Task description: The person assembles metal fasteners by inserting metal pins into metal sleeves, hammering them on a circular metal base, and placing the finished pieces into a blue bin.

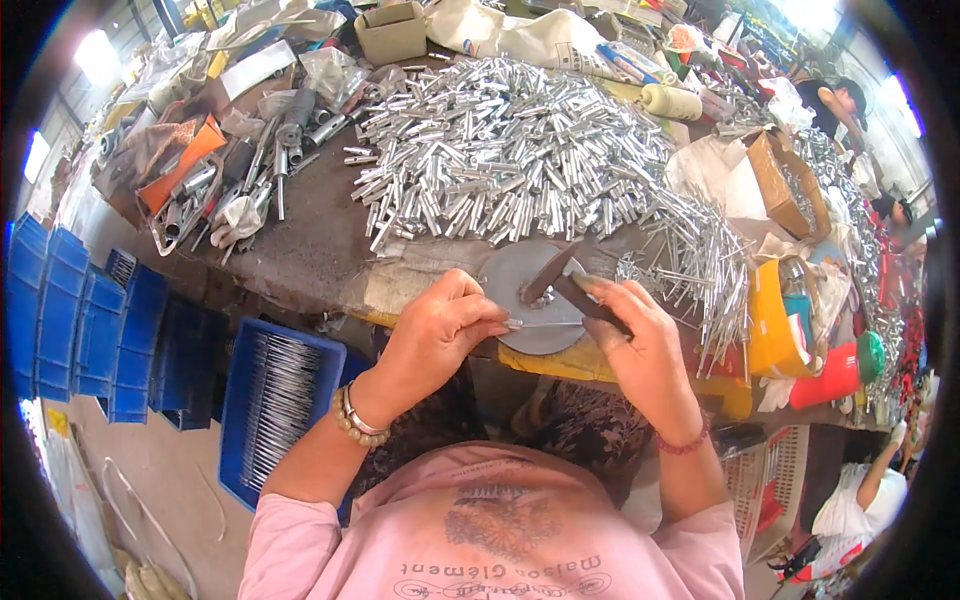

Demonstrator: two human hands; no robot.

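Observation:
My left hand (455, 318) pinches the end of a thin metal rod (550, 324) between thumb and fingertips. The rod lies level across the near part of a round grey metal disc (540, 341) at the table's front edge. My right hand (640, 330) is closed round the dark handle of a hammer (548, 274), whose head sits over the disc's middle. The rod's far end reaches close to my right fingers; whether they touch it I cannot tell. Beyond the disc spreads a big heap of short silver metal tubes (510, 150). Long thin rods (700, 270) lie to its right.
A blue bin (232, 440) packed with metal rods stands at lower left, beside stacked blue crates (85, 310). Tools and bags (285, 130) crowd the table's left. At right are a yellow container (775, 320), a red bottle (825, 380) and a cardboard box (790, 185). Other people work farther right.

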